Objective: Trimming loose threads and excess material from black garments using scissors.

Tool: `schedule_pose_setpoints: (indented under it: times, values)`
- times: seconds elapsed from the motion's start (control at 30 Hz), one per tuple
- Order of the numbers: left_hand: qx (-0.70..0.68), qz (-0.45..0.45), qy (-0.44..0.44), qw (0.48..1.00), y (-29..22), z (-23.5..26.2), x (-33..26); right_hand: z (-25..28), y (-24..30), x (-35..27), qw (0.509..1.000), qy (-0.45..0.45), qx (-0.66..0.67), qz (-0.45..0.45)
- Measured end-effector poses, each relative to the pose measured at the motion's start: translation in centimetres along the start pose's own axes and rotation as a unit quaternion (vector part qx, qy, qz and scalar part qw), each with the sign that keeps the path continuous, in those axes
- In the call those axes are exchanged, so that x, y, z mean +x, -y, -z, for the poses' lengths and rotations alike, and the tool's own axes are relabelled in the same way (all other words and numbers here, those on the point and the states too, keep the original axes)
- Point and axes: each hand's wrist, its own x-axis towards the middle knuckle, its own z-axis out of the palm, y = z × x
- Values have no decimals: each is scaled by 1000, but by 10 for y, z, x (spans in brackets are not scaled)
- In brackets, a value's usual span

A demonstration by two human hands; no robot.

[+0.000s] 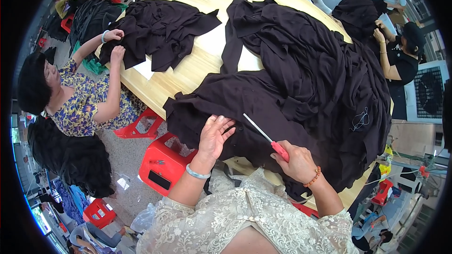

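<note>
Dark blackish-brown cloth lies in front of me, heaped over the table's near edge. Small dark round spots like buttons run along its near strip. My left hand is at the cloth's near left part, palm turned up, fingers loosely bent and apart, with nothing seen in it. My right hand is closed round the red handle of a tool with a thin, straight metal shaft. The shaft points up and left over the cloth, toward my left hand. Whether its tip touches the cloth, I cannot tell.
The wooden table carries more dark garments. At its left sits a person in a flowered top; another in black handles cloth at the right. A red stool with a phone stands left of me. Blue-grey thread lies on the cloth.
</note>
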Motion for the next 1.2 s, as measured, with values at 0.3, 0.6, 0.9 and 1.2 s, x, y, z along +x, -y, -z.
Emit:
schedule_pose_setpoints:
  times: [0.3, 0.6, 0.9, 1.2]
  values:
    - [173, 30, 2, 984, 8, 1, 14, 8, 7, -17, 999, 37, -28, -23]
    - [161, 140, 13, 977, 20, 3, -19, -4, -10, -23, 1000, 6, -13, -8]
    - [113, 21, 5, 993, 22, -9, -19, 0, -8, -25, 1000, 12, -14, -8]
    - [206, -137, 4, 969, 32, -7, -17, 1, -7, -24, 1000, 13, -9, 6]
